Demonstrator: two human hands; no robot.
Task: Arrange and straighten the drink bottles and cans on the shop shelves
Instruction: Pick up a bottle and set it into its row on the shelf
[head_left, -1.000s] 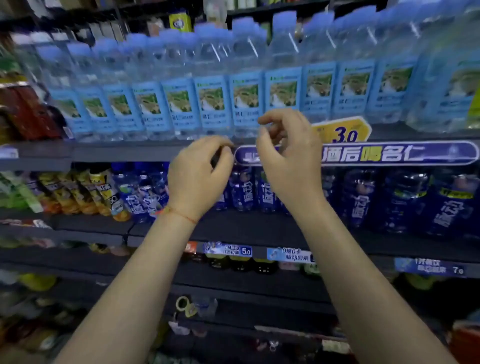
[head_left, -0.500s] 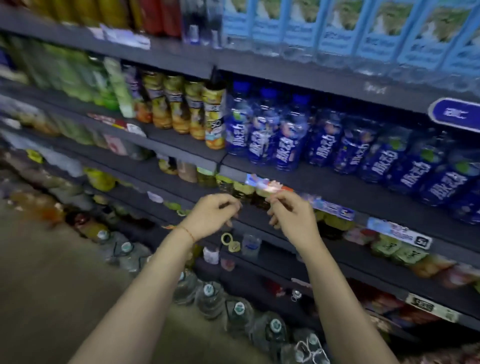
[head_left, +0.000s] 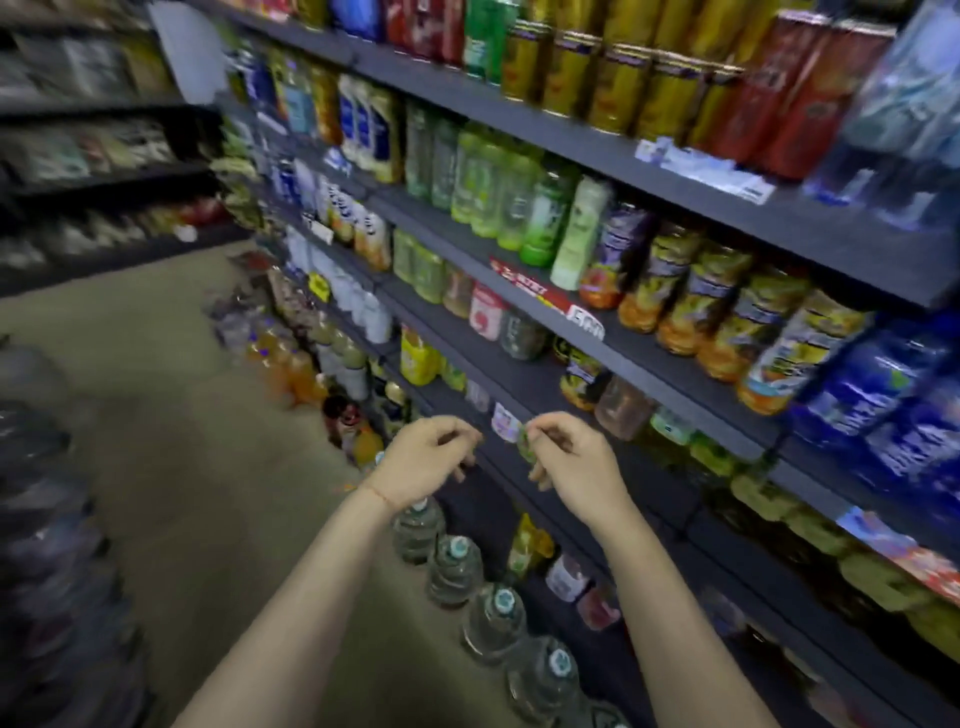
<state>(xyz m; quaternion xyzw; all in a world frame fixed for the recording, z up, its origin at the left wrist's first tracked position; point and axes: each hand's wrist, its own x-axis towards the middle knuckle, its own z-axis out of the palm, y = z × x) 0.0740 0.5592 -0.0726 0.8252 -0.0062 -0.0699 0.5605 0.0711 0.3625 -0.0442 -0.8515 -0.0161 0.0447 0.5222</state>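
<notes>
My left hand (head_left: 426, 462) and my right hand (head_left: 571, 467) hover side by side in front of a lower dark shelf (head_left: 680, 382), fingers loosely curled, holding nothing. Above them stand green bottles (head_left: 498, 192), yellow-orange juice bottles (head_left: 691, 296) and blue bottles (head_left: 883, 395) in rows. Gold cans (head_left: 613, 83) and red cans (head_left: 789, 93) fill the top shelf. A small green bottle (head_left: 525, 446) shows just behind my right fingertips; I cannot tell whether they touch it. The view is blurred.
Large clear water jugs (head_left: 457, 566) line the floor along the foot of the shelves. More blurred jugs (head_left: 52, 519) stand at the left. A beige floor aisle (head_left: 182, 415) runs between them. Another rack (head_left: 104, 156) stands far left.
The view has swung left and down, from the water bottles on the upper shelf to the lower shelves. Both hands came down together, keeping the same loose curl.
</notes>
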